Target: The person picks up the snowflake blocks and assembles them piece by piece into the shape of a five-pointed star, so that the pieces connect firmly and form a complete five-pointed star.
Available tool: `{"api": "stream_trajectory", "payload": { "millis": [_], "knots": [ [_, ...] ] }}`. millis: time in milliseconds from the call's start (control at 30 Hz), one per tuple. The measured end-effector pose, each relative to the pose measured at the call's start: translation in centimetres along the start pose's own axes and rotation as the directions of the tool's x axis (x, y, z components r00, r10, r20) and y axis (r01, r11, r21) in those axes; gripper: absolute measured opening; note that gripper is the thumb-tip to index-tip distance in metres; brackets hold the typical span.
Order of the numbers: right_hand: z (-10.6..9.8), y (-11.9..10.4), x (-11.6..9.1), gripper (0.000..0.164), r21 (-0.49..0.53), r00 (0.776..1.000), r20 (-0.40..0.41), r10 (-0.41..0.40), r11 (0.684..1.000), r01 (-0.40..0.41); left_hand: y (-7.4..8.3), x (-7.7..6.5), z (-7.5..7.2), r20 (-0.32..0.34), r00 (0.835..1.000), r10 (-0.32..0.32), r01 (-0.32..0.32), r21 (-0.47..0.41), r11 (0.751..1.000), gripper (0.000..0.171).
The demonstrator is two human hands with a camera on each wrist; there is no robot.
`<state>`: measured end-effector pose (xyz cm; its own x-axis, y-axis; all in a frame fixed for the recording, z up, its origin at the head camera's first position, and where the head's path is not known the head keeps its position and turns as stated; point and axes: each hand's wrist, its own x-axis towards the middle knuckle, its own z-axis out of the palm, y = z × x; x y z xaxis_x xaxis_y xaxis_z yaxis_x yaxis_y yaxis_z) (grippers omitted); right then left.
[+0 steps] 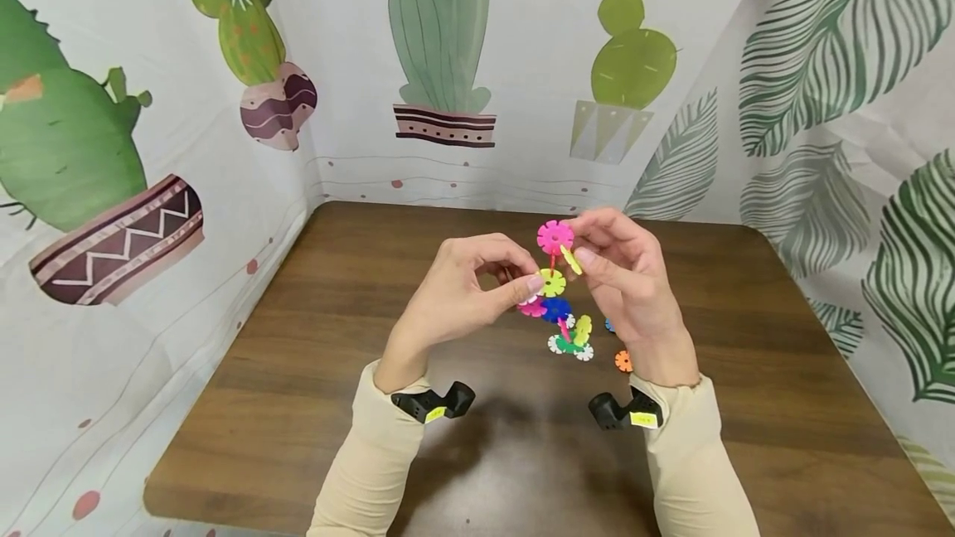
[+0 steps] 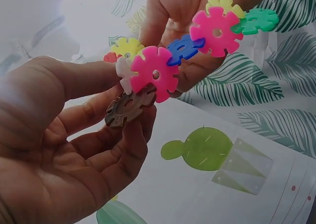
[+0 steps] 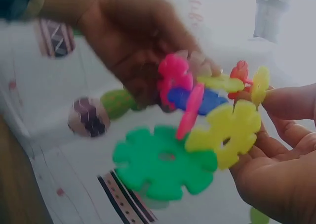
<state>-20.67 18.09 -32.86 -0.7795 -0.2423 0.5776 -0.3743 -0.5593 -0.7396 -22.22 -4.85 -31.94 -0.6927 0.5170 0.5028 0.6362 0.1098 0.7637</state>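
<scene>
A chain of interlocked plastic snowflake discs is held up above the table between both hands. My left hand pinches it near a yellow disc, with a brown disc and a white disc by its fingers. A blue disc and a green disc hang lower in the chain. At the upper end are a pink disc and a red disc. My right hand pinches a small yellow disc between thumb and fingers, right at the red one.
An orange disc lies on the wooden table beside the right wrist. White discs show below the chain. A blue piece is partly hidden by the right hand. Printed cloth hangs around the table's far and side edges.
</scene>
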Motion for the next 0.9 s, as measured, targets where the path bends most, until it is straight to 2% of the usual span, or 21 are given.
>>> {"api": "stream_trajectory", "payload": {
  "millis": [167, 300, 367, 500, 733, 900],
  "knots": [
    [0.4, -0.4, -0.2, 0.035, -0.18, 0.997, -0.059, -0.053, 0.983, 0.041, -0.1, 0.1, 0.3, -0.009, 1.0, 0.024, -0.024, 0.033, 0.999, 0.004],
    [1.1, -0.4, -0.4, 0.028, -0.359, 0.985, -0.124, -0.119, 0.931, 0.067, -0.1, 0.1, 0.5, -0.026, 0.999, 0.041, -0.039, 0.055, 0.998, 0.004],
    [1.4, -0.3, -0.4, 0.024, -0.411, 0.977, -0.152, -0.148, 0.909, 0.073, -0.1, 0.1, 0.5, -0.04, 0.998, 0.05, -0.048, 0.057, 0.997, 0.004],
    [1.7, -0.2, -0.2, 0.018, -0.401, 0.964, -0.19, -0.184, 0.911, 0.095, -0.2, 0.1, 0.7, -0.066, 0.994, 0.087, -0.083, 0.056, 0.995, 0.003],
    [1.4, 0.0, 0.2, 0.019, -0.279, 0.949, -0.196, -0.247, 0.942, 0.187, 0.0, 0.2, 0.9, -0.106, 0.976, 0.193, -0.188, 0.053, 0.981, 0.004],
    [1.3, 0.0, 0.1, 0.02, -0.246, 0.938, -0.197, -0.285, 0.941, 0.234, 0.2, 0.2, 1.0, -0.138, 0.968, 0.211, -0.206, 0.049, 0.977, 0.005]
  ]
}}
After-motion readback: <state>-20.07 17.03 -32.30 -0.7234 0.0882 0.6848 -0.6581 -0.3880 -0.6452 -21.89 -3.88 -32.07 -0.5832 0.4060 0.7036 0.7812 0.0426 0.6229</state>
